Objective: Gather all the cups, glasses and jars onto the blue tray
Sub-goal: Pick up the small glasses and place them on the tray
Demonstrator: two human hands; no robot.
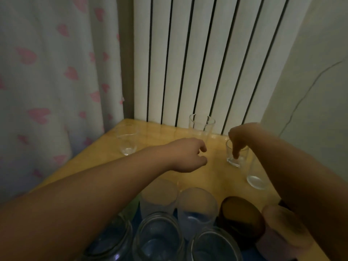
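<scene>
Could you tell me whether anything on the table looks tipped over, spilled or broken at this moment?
Nothing stands out. The clear glasses still on the wooden table stand upright, including the tall glass by the radiator. The right hand dips its fingers into a short glass; no spill or breakage shows in this dim view.

Home room, radiator [197, 59], heart-print curtain [47, 81]

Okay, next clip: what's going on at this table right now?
A person is collecting glassware onto a blue tray near the bottom edge, already crowded with jars and cups. The right hand has fingers dipped into a small glass on the wooden table. The left hand reaches toward a tall glass. Two more glasses stand loose on the table.
</scene>
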